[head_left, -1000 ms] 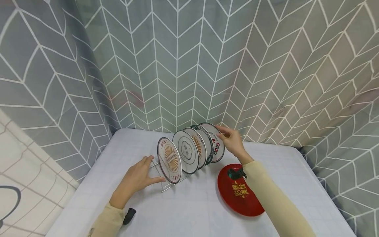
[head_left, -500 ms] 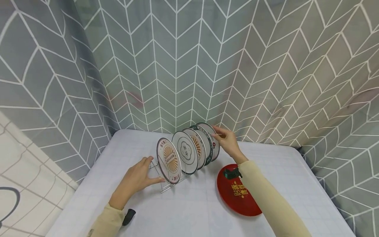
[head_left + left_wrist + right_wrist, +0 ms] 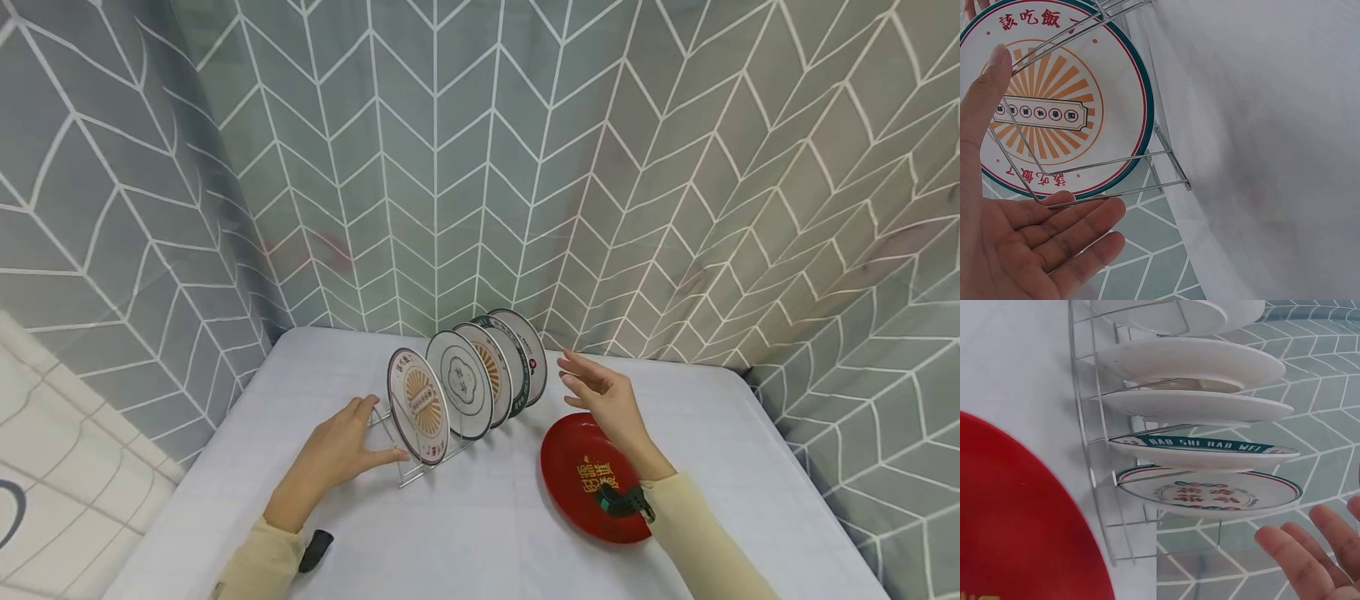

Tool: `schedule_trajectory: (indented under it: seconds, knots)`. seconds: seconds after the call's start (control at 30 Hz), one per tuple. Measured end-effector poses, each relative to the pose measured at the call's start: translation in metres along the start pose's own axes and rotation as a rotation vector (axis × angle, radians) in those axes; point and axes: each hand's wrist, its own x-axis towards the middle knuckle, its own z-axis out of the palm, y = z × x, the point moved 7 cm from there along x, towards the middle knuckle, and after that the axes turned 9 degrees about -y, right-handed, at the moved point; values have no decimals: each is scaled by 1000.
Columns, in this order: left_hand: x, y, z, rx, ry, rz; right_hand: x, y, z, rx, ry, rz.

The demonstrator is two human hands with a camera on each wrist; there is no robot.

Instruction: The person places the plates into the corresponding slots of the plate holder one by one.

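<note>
A wire dish rack [image 3: 423, 472] holds several round decorated plates standing on edge in a row. My left hand [image 3: 330, 450] holds the rack's near left end, thumb on one wire and fingers along another, beside a sunburst plate [image 3: 1116, 131]. At the rack's far right end leans a white plate [image 3: 1210, 494] with red characters, beside a green-rimmed plate [image 3: 1197, 447]. Just right of that end plate hovers my right hand [image 3: 611, 408], fingers extended and apart from it, holding nothing. A red plate [image 3: 573, 475] with gold characters lies flat on the table below that hand.
A white cloth covers the table [image 3: 465, 542]. Grey chevron-patterned curtains [image 3: 480, 167] hang behind and at both sides. White tiling [image 3: 75, 450] shows at the left. Dark straps with small devices sit at both wrists.
My right hand moved the end plate leftward against the others in the rack, then let go and drew back to the right and nearer. My left hand stays at the rack's end.
</note>
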Motion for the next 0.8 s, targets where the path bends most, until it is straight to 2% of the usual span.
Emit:
schedule_trajectory:
  seconds: [0.13,0.27,0.4,0.5,0.63,0.8]
  knots:
    - [-1,-3,1,-4,19,10,-13,5,-13,-2,13,-7]
    - [-1,-2,1,2,29,22,-34,23,-45,-68,79,-12]
    - [0,-1,2,-1,28,23,-61,54,-78,-194,158,68]
    - [-1,-2,1,0,34,19,-79,76,-93,-255,183,153]
    - [0,-2,1,6,37,21,-99,103,-100,-223,171,249]
    - [0,-3,3,13,35,23,-110,124,-92,-192,121,319]
